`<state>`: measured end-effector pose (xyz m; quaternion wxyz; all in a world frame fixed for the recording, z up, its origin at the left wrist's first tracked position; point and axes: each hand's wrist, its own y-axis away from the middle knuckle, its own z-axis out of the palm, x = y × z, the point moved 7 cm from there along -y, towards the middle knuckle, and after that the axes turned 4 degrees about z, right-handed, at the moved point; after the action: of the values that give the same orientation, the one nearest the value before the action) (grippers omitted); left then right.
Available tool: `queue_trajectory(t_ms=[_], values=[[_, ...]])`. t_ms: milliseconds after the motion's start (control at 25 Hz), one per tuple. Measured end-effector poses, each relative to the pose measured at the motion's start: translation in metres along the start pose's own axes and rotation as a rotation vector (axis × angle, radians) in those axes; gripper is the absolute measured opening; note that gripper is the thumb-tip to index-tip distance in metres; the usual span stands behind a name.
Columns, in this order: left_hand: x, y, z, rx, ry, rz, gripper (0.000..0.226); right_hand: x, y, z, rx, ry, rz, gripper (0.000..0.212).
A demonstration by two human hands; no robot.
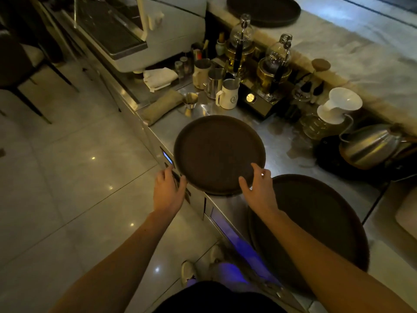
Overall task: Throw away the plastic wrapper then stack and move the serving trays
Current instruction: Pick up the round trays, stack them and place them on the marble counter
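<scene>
A round dark brown serving tray (216, 152) lies on the steel counter (279, 154), overhanging its front edge. My left hand (168, 188) is at the tray's near-left rim, fingers spread, just off the counter edge. My right hand (259, 184) rests on the near-right rim with thumb and fingers apart. A second, larger dark tray (320, 218) lies to the right, partly under my right forearm. A third dark tray (264, 10) sits on the raised marble ledge at the back. No plastic wrapper is visible.
Behind the middle tray stand metal jugs (215, 83), a white pitcher (228, 93), a jigger (190, 102), siphon brewers (276, 64), a white dripper (338, 107) and a steel kettle (370, 145). An espresso machine (144, 35) is at back left. Tiled floor (67, 177) lies left.
</scene>
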<state>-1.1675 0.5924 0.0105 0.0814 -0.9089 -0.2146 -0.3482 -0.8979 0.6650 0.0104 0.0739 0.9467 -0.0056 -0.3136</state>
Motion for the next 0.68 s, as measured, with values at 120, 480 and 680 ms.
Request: queue_trajectory(t_ms=[120, 480, 680], values=[[0.002, -0.029, 0.008, -0.016, -0.016, 0.010, 0.051, 0.006, -0.025, 0.003, 0.003, 0.011, 0.050, 0.063], [0.004, -0.091, 0.031, -0.100, -0.117, -0.030, 0.057, 0.042, -0.078, 0.016, -0.084, 0.029, 0.269, 0.073], [-0.008, -0.114, 0.054, -0.231, -0.133, -0.109, 0.062, 0.056, -0.084, 0.029, -0.158, -0.056, 0.350, 0.078]])
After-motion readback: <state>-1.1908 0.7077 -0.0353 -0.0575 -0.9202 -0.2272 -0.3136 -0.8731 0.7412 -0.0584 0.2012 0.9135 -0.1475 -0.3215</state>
